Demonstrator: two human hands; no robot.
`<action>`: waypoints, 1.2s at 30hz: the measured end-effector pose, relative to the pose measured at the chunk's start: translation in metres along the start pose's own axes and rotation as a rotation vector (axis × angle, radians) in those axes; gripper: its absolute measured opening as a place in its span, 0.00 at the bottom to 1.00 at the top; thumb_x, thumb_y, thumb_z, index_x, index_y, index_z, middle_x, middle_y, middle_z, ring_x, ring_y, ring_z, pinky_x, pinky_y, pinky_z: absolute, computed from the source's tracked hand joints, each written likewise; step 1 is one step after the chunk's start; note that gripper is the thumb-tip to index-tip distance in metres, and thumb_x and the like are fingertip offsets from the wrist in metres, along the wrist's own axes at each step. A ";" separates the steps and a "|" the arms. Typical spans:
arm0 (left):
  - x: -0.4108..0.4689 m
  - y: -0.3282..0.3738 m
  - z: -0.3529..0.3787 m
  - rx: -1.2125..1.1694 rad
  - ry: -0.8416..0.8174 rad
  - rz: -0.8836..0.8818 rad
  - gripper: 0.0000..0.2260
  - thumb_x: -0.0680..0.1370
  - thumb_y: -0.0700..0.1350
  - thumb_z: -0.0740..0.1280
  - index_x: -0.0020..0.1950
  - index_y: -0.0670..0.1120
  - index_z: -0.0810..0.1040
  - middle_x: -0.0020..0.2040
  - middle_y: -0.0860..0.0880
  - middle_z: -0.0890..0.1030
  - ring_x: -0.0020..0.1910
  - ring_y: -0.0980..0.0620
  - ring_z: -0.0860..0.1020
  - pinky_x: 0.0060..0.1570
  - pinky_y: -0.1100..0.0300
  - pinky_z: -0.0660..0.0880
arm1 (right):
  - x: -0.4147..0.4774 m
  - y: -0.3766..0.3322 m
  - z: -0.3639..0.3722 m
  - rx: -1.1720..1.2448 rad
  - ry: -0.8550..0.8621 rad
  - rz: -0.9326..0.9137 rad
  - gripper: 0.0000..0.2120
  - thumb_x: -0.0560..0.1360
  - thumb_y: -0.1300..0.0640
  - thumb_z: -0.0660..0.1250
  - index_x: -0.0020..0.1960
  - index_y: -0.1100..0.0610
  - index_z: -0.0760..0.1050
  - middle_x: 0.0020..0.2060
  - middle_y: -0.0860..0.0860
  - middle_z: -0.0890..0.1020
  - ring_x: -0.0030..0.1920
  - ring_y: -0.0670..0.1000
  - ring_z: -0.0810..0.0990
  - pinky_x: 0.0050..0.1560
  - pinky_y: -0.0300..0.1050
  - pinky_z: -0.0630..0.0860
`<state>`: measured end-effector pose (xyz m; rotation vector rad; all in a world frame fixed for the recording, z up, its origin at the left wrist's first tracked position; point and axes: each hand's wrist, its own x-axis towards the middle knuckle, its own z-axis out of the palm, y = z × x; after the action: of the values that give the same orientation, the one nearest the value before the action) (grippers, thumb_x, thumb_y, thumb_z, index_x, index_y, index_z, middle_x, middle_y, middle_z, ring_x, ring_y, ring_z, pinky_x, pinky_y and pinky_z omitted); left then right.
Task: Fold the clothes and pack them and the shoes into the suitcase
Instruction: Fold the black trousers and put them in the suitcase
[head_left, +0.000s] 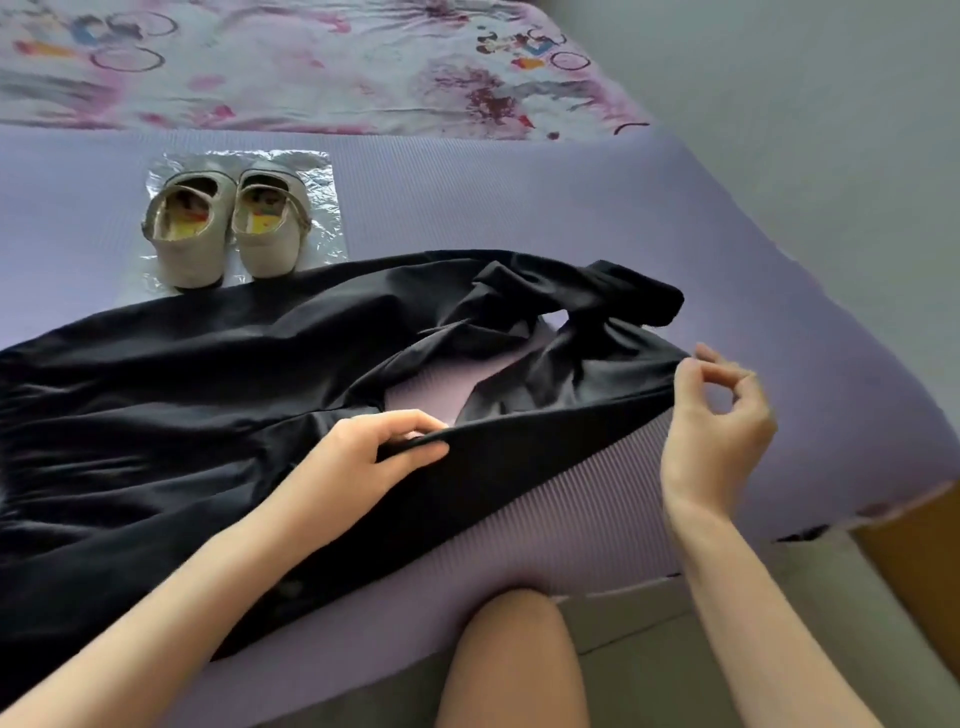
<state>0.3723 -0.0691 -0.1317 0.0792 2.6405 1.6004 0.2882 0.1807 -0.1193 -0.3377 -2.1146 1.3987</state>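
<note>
Left hand (363, 452) grips black garment (182, 389), right hand (717, 431) beside it.

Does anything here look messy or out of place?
Yes. The black garment is not flat: its far right end is twisted and bunched, with a gap showing the purple mat. The left hand grips its near edge. The shoes stand neatly paired.

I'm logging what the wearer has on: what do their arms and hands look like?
No gloves, rings or watch show on the left hand or right hand. The left forearm and right forearm are bare, no sleeve in view.
</note>
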 end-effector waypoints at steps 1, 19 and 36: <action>-0.001 -0.002 -0.001 0.034 -0.031 -0.021 0.04 0.75 0.47 0.69 0.45 0.56 0.81 0.41 0.59 0.83 0.43 0.61 0.80 0.46 0.67 0.73 | -0.009 -0.001 -0.007 -0.022 -0.093 -0.008 0.05 0.76 0.53 0.65 0.41 0.48 0.76 0.48 0.42 0.82 0.57 0.47 0.77 0.58 0.42 0.71; -0.010 -0.001 0.051 0.434 0.058 0.055 0.07 0.72 0.53 0.70 0.49 0.57 0.82 0.44 0.61 0.81 0.47 0.58 0.79 0.50 0.65 0.71 | 0.034 0.059 0.029 -0.152 -0.073 0.399 0.06 0.73 0.54 0.69 0.39 0.55 0.77 0.36 0.46 0.76 0.46 0.50 0.76 0.46 0.45 0.74; -0.005 -0.023 0.073 0.601 -0.077 -0.025 0.32 0.73 0.71 0.44 0.73 0.60 0.61 0.72 0.58 0.65 0.73 0.62 0.54 0.73 0.53 0.44 | 0.076 0.100 -0.093 -0.015 0.145 0.480 0.05 0.78 0.56 0.64 0.51 0.57 0.72 0.47 0.52 0.77 0.47 0.50 0.74 0.42 0.38 0.70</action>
<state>0.3826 -0.0151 -0.1859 0.1256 2.9372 0.7286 0.2722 0.3308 -0.1581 -0.9744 -2.0019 1.5585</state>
